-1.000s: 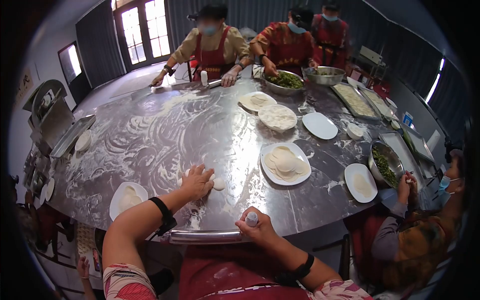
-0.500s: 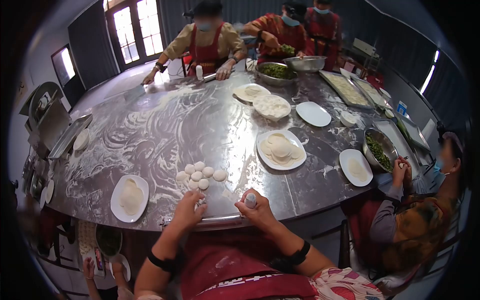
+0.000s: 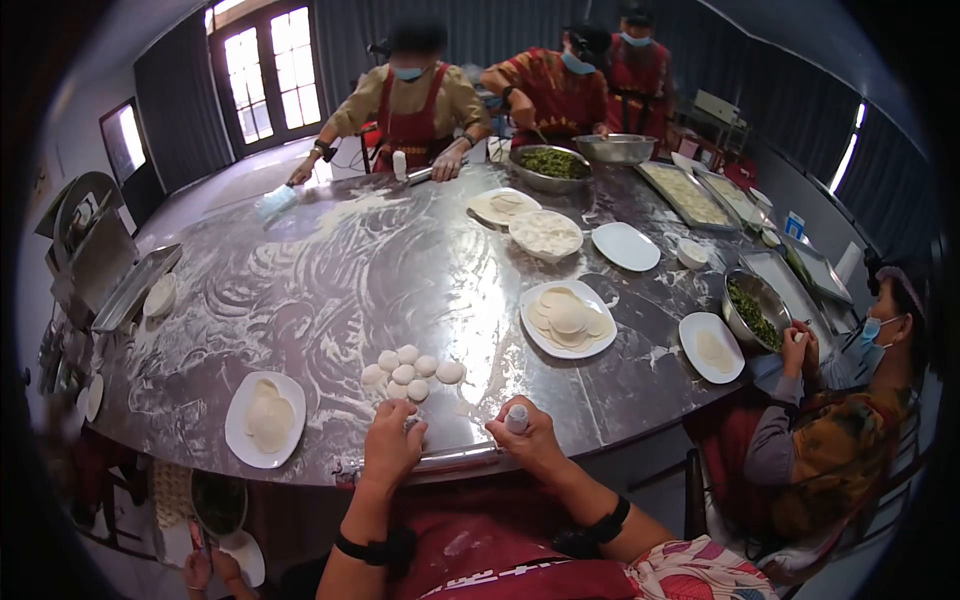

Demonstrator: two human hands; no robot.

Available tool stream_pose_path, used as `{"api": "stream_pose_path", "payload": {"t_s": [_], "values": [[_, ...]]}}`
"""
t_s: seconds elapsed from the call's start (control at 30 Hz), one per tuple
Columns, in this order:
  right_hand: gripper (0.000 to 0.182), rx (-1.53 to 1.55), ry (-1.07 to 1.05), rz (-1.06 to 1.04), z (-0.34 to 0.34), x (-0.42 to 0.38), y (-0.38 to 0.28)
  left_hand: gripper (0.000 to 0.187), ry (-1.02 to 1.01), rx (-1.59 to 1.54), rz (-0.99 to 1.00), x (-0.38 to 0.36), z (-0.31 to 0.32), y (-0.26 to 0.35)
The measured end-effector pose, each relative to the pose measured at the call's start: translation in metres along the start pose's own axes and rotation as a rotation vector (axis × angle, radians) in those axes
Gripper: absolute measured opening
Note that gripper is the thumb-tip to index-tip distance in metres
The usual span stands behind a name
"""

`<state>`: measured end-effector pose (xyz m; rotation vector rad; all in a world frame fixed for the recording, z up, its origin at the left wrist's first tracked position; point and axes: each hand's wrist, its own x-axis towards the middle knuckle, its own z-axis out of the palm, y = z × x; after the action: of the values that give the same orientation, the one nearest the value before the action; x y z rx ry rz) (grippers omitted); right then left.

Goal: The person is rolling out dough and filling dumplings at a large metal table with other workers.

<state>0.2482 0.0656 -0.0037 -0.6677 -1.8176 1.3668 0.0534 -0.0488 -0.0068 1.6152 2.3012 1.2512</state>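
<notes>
My left hand (image 3: pixel 393 445) is closed at the table's front edge, with a small grey tip showing at its fingers; what it belongs to is hidden. My right hand (image 3: pixel 530 440) wraps round a small upright whitish cylinder (image 3: pixel 517 418) with a rounded top. A shiny metal bar (image 3: pixel 455 461) runs along the table edge between my hands. Several round dough pieces (image 3: pixel 403 374) lie just beyond my left hand. To the left, a white plate (image 3: pixel 238 438) carries flat dough wrappers (image 3: pixel 268 418). Stacked wrappers (image 3: pixel 567 318) lie on another plate (image 3: pixel 540 340) beyond my right hand.
The metal table (image 3: pixel 300 270) is dusted with flour. A flour bowl (image 3: pixel 545 238), a white plate (image 3: pixel 626 247) and bowls of chopped greens (image 3: pixel 550 165) stand farther back. At right, a seated co-worker (image 3: pixel 850 430) handles something beside a greens bowl (image 3: pixel 755 310). Other people stand across the table.
My left hand's fingers have closed and bunched together. My right hand still holds the cylinder. The view has shifted slightly, and the co-worker opposite's scraper-like tool has moved a little.
</notes>
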Motion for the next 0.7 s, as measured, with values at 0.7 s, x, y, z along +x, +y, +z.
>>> {"api": "stream_pose_path", "payload": {"t_s": [0.7], "values": [[0.019,0.07,-0.043,0.055,-0.0019,-0.0021,0.0024,0.024,-0.018,0.029,-0.031,-0.002,-0.0007,0.0018]]}}
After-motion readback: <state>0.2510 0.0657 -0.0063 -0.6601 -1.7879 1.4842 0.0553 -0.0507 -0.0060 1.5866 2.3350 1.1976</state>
